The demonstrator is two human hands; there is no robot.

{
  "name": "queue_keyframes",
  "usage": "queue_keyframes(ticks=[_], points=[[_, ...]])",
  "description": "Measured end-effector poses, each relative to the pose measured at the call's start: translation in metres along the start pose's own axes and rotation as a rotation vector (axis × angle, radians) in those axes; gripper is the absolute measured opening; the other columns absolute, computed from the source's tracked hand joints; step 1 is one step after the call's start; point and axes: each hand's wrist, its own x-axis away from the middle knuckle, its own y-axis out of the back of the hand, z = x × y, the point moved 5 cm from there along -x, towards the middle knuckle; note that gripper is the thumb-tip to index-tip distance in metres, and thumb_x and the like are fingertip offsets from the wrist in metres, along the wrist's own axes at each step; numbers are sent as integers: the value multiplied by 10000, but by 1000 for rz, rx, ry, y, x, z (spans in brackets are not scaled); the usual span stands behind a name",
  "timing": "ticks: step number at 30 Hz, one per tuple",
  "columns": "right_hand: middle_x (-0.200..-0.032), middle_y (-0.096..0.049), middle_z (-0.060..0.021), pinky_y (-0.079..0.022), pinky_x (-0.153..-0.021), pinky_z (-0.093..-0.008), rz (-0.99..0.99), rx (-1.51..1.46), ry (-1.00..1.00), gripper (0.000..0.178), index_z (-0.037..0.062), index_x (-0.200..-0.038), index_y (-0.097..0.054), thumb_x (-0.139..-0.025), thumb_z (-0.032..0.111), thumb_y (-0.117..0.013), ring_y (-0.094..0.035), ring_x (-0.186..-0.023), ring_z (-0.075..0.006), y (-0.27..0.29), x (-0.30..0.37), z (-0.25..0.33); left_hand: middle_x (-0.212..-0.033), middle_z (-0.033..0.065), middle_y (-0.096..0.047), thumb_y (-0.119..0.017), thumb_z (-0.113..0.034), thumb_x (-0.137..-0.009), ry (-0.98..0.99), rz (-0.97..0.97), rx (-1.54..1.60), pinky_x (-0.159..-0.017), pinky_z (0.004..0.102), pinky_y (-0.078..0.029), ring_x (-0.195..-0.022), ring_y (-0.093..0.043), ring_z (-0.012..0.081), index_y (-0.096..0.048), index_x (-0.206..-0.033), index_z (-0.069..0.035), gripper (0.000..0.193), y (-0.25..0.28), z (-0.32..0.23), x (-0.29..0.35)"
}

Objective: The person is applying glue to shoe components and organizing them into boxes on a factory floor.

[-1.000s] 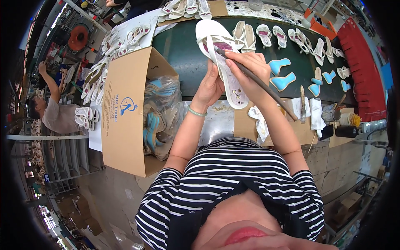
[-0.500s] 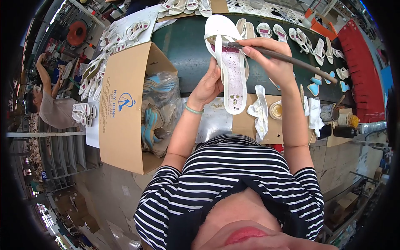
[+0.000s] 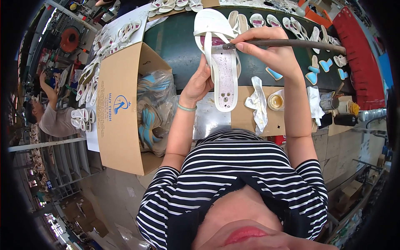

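My left hand [image 3: 197, 85] is closed round the left side of a white strappy sandal [image 3: 225, 77], held up over the bench with its heel end toward me. The sandal's inner sole is pale and speckled, with a purple patch below the wide toe strap. In my right hand [image 3: 271, 52] is a long dark-handled brush [image 3: 291, 43], pinched between thumb and fingers. Its bristle tip lies on the inner sole, just below the purple patch, among the thin straps. Part of my left fingers is hidden behind the sandal.
On the left stands an open cardboard box [image 3: 116, 108] with plastic-wrapped blue and tan shoe parts. A round pot of yellowish liquid [image 3: 275, 101] and a stained white cloth [image 3: 257, 106] lie on cardboard. White sandals line the green bench [image 3: 166, 46]. At far left, a person [image 3: 58, 118] works.
The brush tip has moved down the inner sole from the purple patch's edge, and its handle has swung closer to level. The sandal sits slightly further left in view.
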Motion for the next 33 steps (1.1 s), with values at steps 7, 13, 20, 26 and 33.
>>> queue_keyframes(ticks=[7,13,20,26,33], points=[[-657,-656,-38,-447,-553,-201,56,-18,-54,116,4,-859,-720,-797,100,-700,-575,-603,-66,5,5,6,-1429,93,-356,-495,-465,-936,0,-29,-10,-974,382,-470,-1253,-476,229,-6,-1488,-195,785,10,2,3],[-640,-637,-36,-423,-525,-197,55,-64,-104,101,-2,-839,-714,-797,88,-697,-557,-585,-58,3,17,4,-1433,87,-353,-502,-437,-943,-21,-65,-36,-966,369,-476,-1246,-481,213,7,-1490,-212,780,16,2,3],[-599,-640,-58,-420,-486,-228,-43,-9,-58,85,19,-787,-713,-761,100,-703,-570,-511,-96,0,37,7,-1438,70,-352,-482,-422,-955,-60,-102,-54,-982,355,-461,-1261,-461,203,-1,-1492,-218,749,19,0,2],[-709,-684,-72,-462,-634,-275,-168,19,-14,71,39,-817,-717,-746,46,-711,-624,-655,-153,-2,54,17,-1425,64,-365,-445,-388,-978,-122,-174,45,-999,366,-443,-1265,-454,206,-92,-1474,-214,632,22,0,-2],[-928,-700,-49,-431,-722,-296,-320,262,313,193,78,-896,-697,-710,43,-732,-627,-782,-183,-40,46,5,-1396,59,-384,-450,-388,-978,-119,-193,117,-1008,371,-434,-1239,-470,196,-113,-1464,-230,612,7,1,-11]])
